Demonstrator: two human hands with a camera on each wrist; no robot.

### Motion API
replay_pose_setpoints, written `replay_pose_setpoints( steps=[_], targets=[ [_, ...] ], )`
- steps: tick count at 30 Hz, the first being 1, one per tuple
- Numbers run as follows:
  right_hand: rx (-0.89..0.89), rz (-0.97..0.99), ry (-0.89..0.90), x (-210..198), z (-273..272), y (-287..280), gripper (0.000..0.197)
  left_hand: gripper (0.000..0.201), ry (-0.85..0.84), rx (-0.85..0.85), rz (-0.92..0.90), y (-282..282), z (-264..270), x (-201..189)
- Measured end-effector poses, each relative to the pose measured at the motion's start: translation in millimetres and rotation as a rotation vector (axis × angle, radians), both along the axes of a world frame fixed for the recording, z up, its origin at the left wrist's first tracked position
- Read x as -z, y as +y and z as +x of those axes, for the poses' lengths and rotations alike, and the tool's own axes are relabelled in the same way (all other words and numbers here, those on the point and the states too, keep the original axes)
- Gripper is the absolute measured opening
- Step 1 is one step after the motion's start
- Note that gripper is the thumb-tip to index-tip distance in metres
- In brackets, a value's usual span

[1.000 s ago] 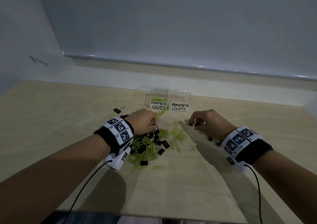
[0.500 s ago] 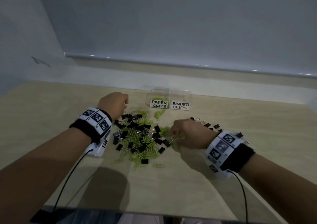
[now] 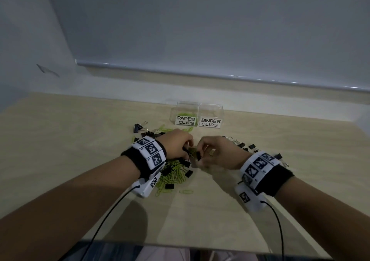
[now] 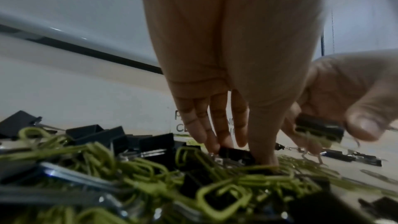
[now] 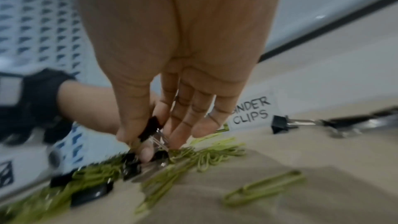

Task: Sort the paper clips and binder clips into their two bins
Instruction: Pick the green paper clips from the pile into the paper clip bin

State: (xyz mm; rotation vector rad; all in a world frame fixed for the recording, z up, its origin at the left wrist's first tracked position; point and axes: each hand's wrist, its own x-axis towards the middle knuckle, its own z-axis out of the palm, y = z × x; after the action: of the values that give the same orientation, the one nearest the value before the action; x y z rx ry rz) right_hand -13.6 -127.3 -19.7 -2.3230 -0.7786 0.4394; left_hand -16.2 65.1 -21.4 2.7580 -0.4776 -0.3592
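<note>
On the left, a lone black binder clip (image 3: pixel 137 128) lay far out on the counter (image 3: pixel 60 140), apart from the mixed pile (image 3: pixel 174 172) of green paper clips and black binder clips. The left hand (image 3: pixel 176 146) reached down into that pile, fingertips and thumb pinching a black binder clip (image 4: pixel 234 153). Just right of it, almost touching, the right hand (image 3: pixel 218 152) pinched another binder clip (image 5: pixel 150 129) with green clips tangled at its wire handles. Shaking those loose before lifting would probably keep the sorting clean. Farther off stood the two clear bins: the paper-clip bin (image 3: pixel 185 110), holding some green clips, and the binder-clip bin (image 3: pixel 212 112) to its right. Loose binder clips (image 3: pixel 252 146) lay right of the hands. The counter between pile and bins looked open, the wall close behind the bins.
</note>
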Motion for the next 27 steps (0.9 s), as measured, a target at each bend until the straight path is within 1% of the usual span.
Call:
replay_pose_setpoints(
  steps=[4,8,10,14,16,19,20,21,22,24,27],
  targets=[
    [0.154,0.218,0.155,-1,9,-19,0.028,0.034,0.054,-0.067,-0.128,5,0,1],
    [0.270,0.290,0.178,0,16,-34,0.025,0.026,0.019,-0.132,-0.156,18,-1,2],
    [0.351,0.263,0.150,2,21,-43,0.024,0.023,-0.018,-0.157,-0.170,27,-1,0],
    [0.469,0.016,-0.043,-2,26,-62,0.029,0.015,-0.130,-0.271,-0.233,45,-2,-6],
    [0.513,0.013,-0.036,-3,28,-69,0.030,0.010,-0.170,-0.334,-0.190,56,-1,-9],
    [0.526,0.186,0.114,-4,24,-69,0.026,0.014,-0.201,-0.362,-0.033,61,-4,-12],
    [0.514,0.225,0.152,-4,21,-66,0.025,0.017,-0.216,-0.341,-0.038,57,-7,-14],
    [0.493,0.245,0.175,-5,16,-61,0.024,0.020,-0.217,-0.303,-0.089,48,-12,-17],
    [0.462,0.261,0.189,-7,12,-54,0.023,0.023,-0.191,-0.257,-0.190,37,-18,-21],
    [0.399,0.321,0.207,-9,3,-40,0.022,0.027,-0.045,-0.193,-0.446,11,-29,-27],
    [0.360,0.405,0.197,-10,-4,-24,0.024,0.027,0.119,-0.172,-0.668,-17,-34,-24]
  ],
)
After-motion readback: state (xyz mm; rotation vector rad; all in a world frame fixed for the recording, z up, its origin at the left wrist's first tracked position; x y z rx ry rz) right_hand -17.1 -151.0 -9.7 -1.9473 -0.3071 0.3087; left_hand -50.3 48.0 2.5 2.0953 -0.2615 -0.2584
